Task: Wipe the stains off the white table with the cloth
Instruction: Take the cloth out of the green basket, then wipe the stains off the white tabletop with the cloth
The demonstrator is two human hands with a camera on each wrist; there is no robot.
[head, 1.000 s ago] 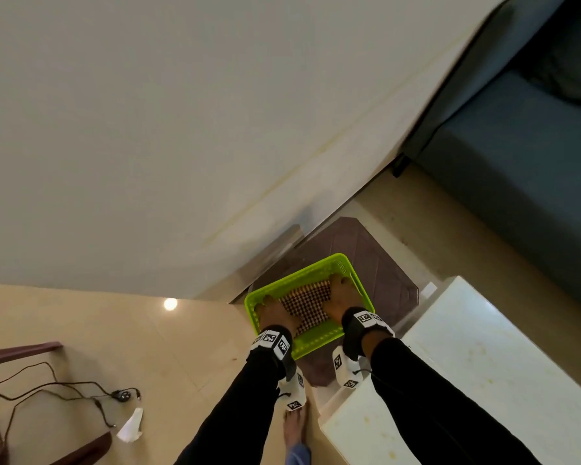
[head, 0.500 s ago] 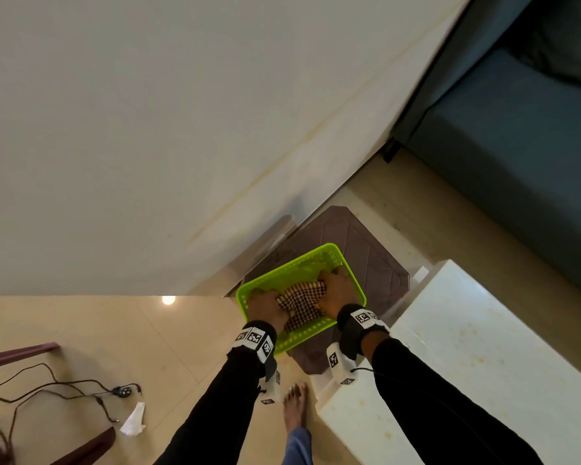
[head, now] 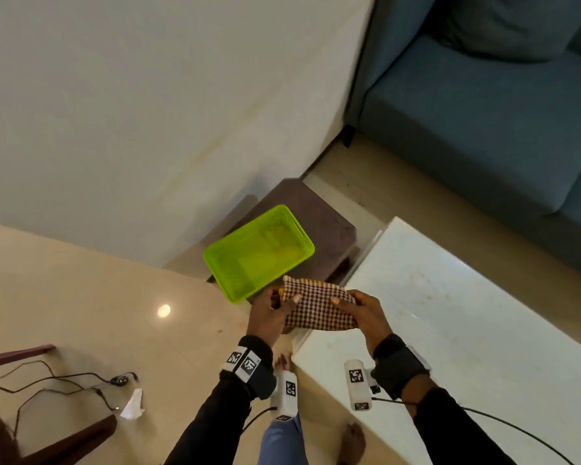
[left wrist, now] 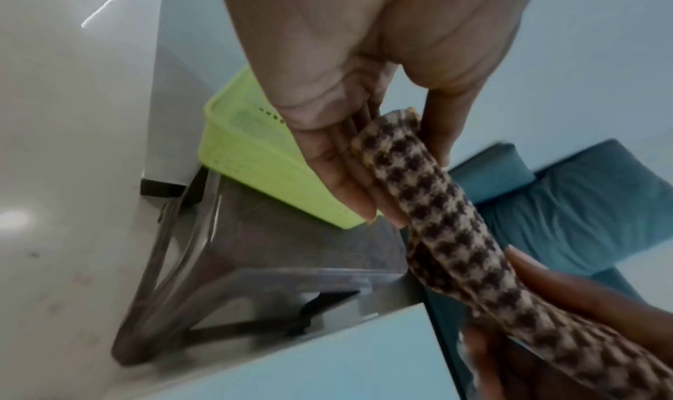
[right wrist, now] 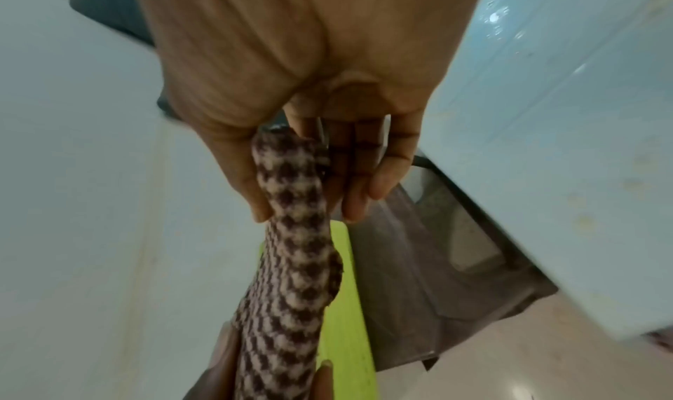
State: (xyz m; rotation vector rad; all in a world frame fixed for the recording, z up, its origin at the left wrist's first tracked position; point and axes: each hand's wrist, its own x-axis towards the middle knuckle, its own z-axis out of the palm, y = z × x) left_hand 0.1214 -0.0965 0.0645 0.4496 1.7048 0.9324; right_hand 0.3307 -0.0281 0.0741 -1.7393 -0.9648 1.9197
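white table (head: 483, 330) stained | beige floor (head: 81, 297) | blue sofa (head: 483, 129)

My head cam looks steeply down; wrist cams sit close, facing along each palm. All share cloth (head: 317, 305), green basket (head: 259, 251) at 12 o'clock.

The cloth (head: 317, 308) is a woven fabric in a brown-and-cream check, matt and slightly nubbly. At its 11 o'clock, the basket (head: 259, 251) is lime-green plastic, smooth, with fine perforated walls. It sits on a brown stool (head: 329, 226) of moulded plastic with a dull sheen. At 3 o'clock, the white surface (head: 450, 330) looks polished and glossy, flecked with faint yellowish stains. The floor (head: 81, 297) is glossy beige tile mirroring a lamp. The sofa (head: 483, 129) is matt blue fabric.
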